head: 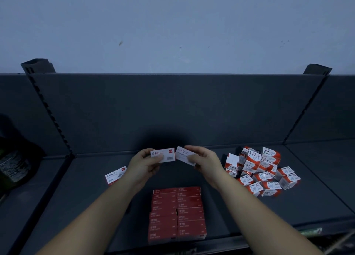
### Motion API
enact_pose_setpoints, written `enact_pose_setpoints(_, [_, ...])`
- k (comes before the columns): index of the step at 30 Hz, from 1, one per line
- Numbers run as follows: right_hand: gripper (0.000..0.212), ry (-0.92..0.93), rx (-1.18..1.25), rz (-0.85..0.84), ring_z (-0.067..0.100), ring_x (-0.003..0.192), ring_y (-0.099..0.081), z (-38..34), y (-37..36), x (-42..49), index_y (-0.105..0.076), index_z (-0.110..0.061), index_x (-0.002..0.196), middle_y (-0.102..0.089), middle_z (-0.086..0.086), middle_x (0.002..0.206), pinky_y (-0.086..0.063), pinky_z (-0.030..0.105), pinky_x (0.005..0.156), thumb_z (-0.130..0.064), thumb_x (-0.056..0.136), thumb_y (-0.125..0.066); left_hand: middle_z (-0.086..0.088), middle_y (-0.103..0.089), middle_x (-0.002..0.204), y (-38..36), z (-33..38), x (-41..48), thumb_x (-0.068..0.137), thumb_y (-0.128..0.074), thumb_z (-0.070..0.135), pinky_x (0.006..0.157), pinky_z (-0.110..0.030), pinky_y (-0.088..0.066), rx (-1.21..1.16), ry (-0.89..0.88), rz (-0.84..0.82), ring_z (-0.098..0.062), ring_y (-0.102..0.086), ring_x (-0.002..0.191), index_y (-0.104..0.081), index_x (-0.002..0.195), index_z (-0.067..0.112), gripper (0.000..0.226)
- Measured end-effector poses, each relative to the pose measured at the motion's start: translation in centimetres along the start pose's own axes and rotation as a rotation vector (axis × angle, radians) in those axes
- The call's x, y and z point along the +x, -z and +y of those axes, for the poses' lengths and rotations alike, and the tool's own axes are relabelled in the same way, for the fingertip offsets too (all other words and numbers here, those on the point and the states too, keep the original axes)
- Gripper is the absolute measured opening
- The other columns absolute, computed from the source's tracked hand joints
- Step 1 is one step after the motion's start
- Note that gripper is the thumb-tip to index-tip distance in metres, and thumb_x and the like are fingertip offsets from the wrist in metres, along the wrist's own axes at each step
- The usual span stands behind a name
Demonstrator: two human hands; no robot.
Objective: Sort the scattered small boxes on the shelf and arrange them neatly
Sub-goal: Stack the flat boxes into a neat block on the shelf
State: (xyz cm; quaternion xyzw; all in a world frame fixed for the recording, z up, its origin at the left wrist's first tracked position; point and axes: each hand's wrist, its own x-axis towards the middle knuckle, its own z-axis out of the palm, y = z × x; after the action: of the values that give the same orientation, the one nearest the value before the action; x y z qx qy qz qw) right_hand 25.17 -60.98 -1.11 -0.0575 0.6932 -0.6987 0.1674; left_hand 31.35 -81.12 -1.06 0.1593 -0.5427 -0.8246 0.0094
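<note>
1. Head view: the left hand [143, 163] grips one staple box [163, 155] and the right hand [204, 161] pinches a second staple box [185, 155]. The boxes are held nearly end to end above the middle of the shelf [86, 206].
2. A tidy red stack [176, 214] sits at the shelf's front edge. A loose box [116, 175] lies near the left side, and a paper clip heap [261, 170] lies jumbled on the right.
3. Risk: light fingertip holds could let a box slip and knock the stack askew.
4. The boxes are smooth printed card with crisp rectangular edges. The shelf is dark and matte.
</note>
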Motion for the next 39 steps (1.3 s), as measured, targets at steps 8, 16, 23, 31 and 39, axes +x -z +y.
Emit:
enact_pose_setpoints(8, [0.029,0.004,-0.012,-0.063,0.019,0.088,-0.068,-0.3,1.1,-1.2,-0.072,-0.014,0.106,-0.074,0.008,0.097,-0.056,0.034,0.083,0.005,0.091,-0.057,-0.011,-0.074,0.104,0.3,-0.4,-0.6,0.087,-0.068,0.003,0.068,-0.024,-0.054,0.110,0.015,-0.039,-0.020,-0.072,0.092,-0.057,0.106,0.010,0.022])
enact_pose_setpoints(16, [0.028,0.033,-0.080,-0.103,0.013,0.086,-0.068,-0.1,1.4,-1.7,-0.070,-0.016,0.107,-0.071,0.007,0.101,-0.058,0.026,0.078,0.004,0.094,-0.057,-0.007,-0.075,0.095,0.1,-1.0,-0.4,0.086,-0.069,0.000,0.069,-0.025,-0.055,0.193,-0.009,-0.067,-0.018,-0.073,0.087,-0.055,0.101,0.009,0.023])
enact_pose_setpoints(23, [0.030,0.085,-0.321,-0.104,0.009,0.091,-0.064,0.8,1.3,-1.7,-0.066,-0.010,0.118,-0.068,-0.002,0.102,-0.054,0.015,0.079,0.004,0.092,-0.062,-0.005,-0.070,0.107,0.8,-1.5,0.0,0.085,-0.071,0.001,0.077,-0.024,-0.057,0.509,-0.042,-0.099,-0.017,-0.070,0.096,-0.064,0.109,0.016,0.030])
enact_pose_setpoints(31, [0.026,-0.007,-0.517,-0.162,0.011,0.091,-0.067,3.4,1.8,-1.4,-0.069,-0.012,0.112,-0.070,-0.001,0.102,-0.056,0.018,0.077,-0.001,0.089,-0.066,-0.008,-0.073,0.091,1.8,-2.9,0.5,0.076,-0.079,0.003,0.079,-0.036,-0.055,0.693,0.003,-0.061,-0.020,-0.068,0.082,-0.067,0.086,0.014,0.020])
enact_pose_setpoints(39, [0.011,-0.041,-0.537,-0.174,0.010,0.089,-0.066,4.5,1.7,-1.6,-0.070,-0.015,0.101,-0.072,0.003,0.100,-0.053,0.025,0.083,-0.011,0.094,-0.063,-0.006,-0.071,0.100,1.7,-4.1,-0.1,0.089,-0.067,0.007,0.071,-0.021,-0.051,0.672,0.091,-0.120,-0.014,-0.066,0.083,-0.063,0.102,0.010,0.014])
